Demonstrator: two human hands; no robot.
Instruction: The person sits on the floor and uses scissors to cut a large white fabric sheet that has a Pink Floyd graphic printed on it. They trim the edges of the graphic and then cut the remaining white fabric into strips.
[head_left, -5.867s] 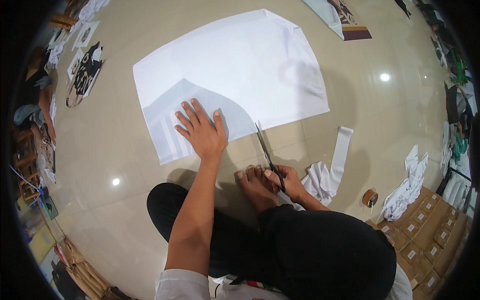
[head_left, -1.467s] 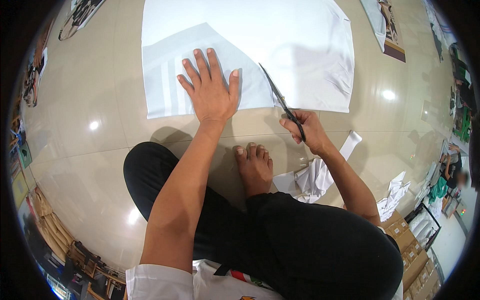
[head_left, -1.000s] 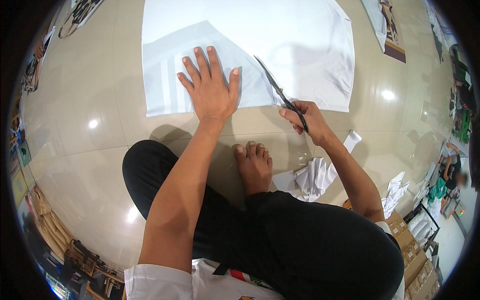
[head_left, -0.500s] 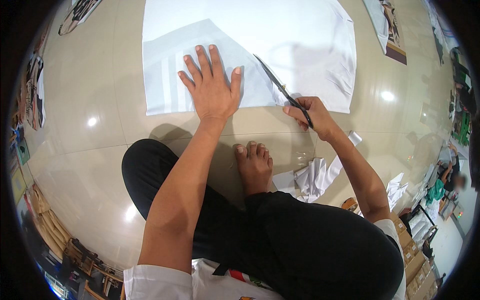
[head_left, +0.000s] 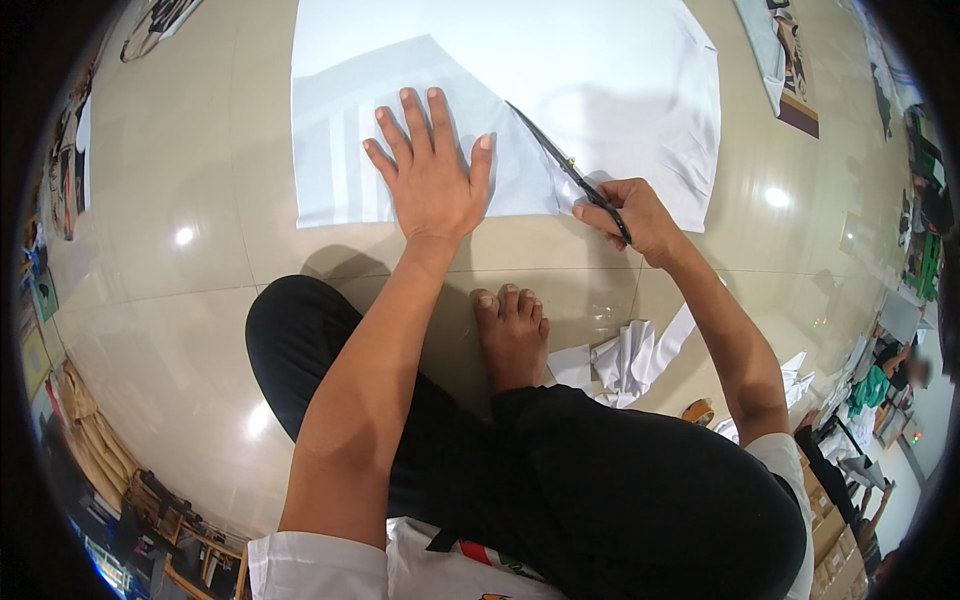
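Note:
A large white fabric sheet lies spread on the tiled floor in front of me. On its near left part shows a light grey area with paler stripes and a slanted right edge. My left hand presses flat on this grey area, fingers spread. My right hand grips a pair of black scissors by the handles. The blades lie along the slanted edge, pointing up and left, and look closed or nearly so. A small piece of fabric rises beside them near the sheet's front edge.
My bare foot rests between my arms. White fabric scraps and a tape roll lie right of it. Printed pieces lie at the far right. Cardboard boxes and other people are at the right rim.
The scissors and my right hand have moved slightly up along the slanted edge. My left hand stays flat on the grey area. The whole view has shifted a little.

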